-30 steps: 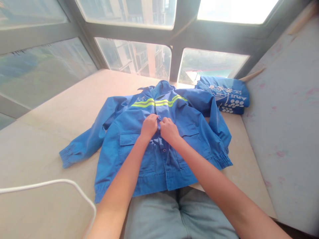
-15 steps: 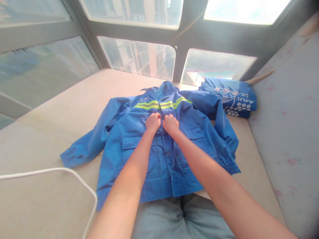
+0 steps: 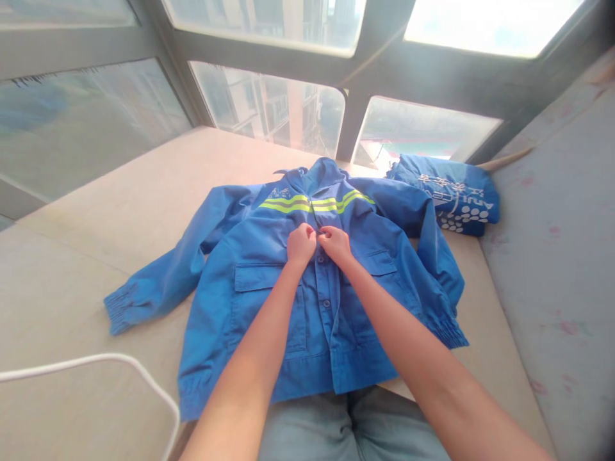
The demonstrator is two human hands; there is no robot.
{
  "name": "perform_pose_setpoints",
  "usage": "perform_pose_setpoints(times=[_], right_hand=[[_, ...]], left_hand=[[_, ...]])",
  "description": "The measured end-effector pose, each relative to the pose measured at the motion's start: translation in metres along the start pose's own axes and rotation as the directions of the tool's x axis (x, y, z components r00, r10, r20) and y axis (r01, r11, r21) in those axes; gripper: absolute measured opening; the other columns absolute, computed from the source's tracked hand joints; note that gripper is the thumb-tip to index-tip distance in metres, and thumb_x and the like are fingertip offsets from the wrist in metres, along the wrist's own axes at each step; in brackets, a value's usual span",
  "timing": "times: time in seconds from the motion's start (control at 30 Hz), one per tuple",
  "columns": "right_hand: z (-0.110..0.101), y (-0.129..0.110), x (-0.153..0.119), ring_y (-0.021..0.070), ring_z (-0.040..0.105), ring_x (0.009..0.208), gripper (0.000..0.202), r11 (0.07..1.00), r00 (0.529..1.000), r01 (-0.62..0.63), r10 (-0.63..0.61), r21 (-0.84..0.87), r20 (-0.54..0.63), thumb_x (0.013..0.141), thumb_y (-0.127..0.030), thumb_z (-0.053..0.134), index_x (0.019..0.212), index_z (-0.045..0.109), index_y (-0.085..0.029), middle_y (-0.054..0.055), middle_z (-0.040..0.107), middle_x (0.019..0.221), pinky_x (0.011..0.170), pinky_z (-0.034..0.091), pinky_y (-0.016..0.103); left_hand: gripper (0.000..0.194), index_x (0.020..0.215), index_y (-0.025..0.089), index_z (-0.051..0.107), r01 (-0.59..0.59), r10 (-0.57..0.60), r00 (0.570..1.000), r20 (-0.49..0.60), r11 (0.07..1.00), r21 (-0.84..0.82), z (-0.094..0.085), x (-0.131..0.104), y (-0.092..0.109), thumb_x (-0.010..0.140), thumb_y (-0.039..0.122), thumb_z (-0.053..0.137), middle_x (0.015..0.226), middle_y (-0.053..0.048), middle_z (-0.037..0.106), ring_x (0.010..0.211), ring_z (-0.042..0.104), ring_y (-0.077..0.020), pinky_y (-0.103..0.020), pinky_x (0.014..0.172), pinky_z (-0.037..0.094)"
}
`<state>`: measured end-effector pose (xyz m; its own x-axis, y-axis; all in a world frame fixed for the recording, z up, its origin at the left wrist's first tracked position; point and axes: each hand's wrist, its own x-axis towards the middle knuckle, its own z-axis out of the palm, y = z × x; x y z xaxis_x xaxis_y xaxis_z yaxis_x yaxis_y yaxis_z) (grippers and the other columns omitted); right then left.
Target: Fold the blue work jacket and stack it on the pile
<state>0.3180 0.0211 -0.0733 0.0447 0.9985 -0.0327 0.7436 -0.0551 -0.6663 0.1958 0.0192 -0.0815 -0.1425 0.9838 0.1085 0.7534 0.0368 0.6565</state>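
Observation:
A blue jacket [image 3: 269, 237] with yellow-green and grey stripes across the chest lies spread out, collar toward the windows, sleeves out to both sides. Its front placket runs down the middle, with buttons showing below the hands. My left hand [image 3: 302, 243] pinches the jacket's front edge just below the stripes. Close beside it, my right hand [image 3: 335, 243] pinches the other side of the front opening. The fingertips almost meet, and what lies between them is mostly hidden.
Folded blue garments [image 3: 449, 189] with white print lie at the back right by the wall. A white cable [image 3: 96, 360] curves across the pale surface [image 3: 62, 269] at the left. Windows border the back and left; my legs are at the front edge.
Both hands have drawn closer together at the front opening, fingertips now nearly touching. The view has shifted slightly.

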Motion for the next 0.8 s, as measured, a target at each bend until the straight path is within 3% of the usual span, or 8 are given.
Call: perform_pose_setpoints(times=[0.13,0.27,0.47,0.8], right_hand=[[0.003,0.019,-0.003,0.0158,0.065,0.072,0.040,0.929,0.999,0.019,0.000,0.369,-0.053,0.077,-0.025,0.052,0.109,0.075,-0.017,0.001,0.074,0.080,0.069,0.051,0.024],[0.002,0.022,-0.006,0.0128,0.055,0.056,0.049,0.824,0.999,-0.030,0.017,0.566,0.029,0.073,-0.027,0.050,0.114,0.073,-0.015,0.000,0.070,0.072,0.055,0.045,0.023],[0.001,0.022,-0.007,0.0119,0.053,0.058,0.051,0.816,0.998,0.023,-0.053,0.578,0.036,0.070,-0.027,0.050,0.113,0.073,-0.013,0.002,0.071,0.079,0.055,0.043,0.022],[0.005,0.031,-0.006,0.0124,0.049,0.059,0.052,0.874,0.973,0.204,-0.231,0.441,0.009,0.073,-0.028,0.049,0.119,0.070,-0.014,-0.004,0.058,0.064,0.059,0.041,0.023]], left_hand=[[0.011,0.094,0.021,0.066,-0.020,0.017,0.999,-0.030,0.997,-0.081,0.008,-0.003,-0.009,0.090,0.023,0.057,0.089,-0.006,0.074,0.086,0.069,-0.0204,-0.028,0.077,0.049],[0.008,0.092,0.021,0.067,-0.075,0.070,0.997,-0.039,0.986,-0.151,0.011,-0.003,-0.013,0.088,0.022,0.059,0.088,-0.005,0.075,0.084,0.070,-0.0204,-0.028,0.077,0.050],[0.011,0.094,0.021,0.067,-0.131,0.121,0.991,-0.057,0.964,-0.233,0.014,-0.004,-0.016,0.089,0.021,0.058,0.089,-0.004,0.075,0.084,0.070,-0.0182,-0.026,0.077,0.052],[0.012,0.092,0.019,0.069,-0.134,0.127,0.991,-0.043,0.959,-0.250,0.013,-0.001,-0.016,0.085,0.018,0.060,0.086,-0.006,0.075,0.081,0.070,-0.0199,-0.029,0.077,0.053]])
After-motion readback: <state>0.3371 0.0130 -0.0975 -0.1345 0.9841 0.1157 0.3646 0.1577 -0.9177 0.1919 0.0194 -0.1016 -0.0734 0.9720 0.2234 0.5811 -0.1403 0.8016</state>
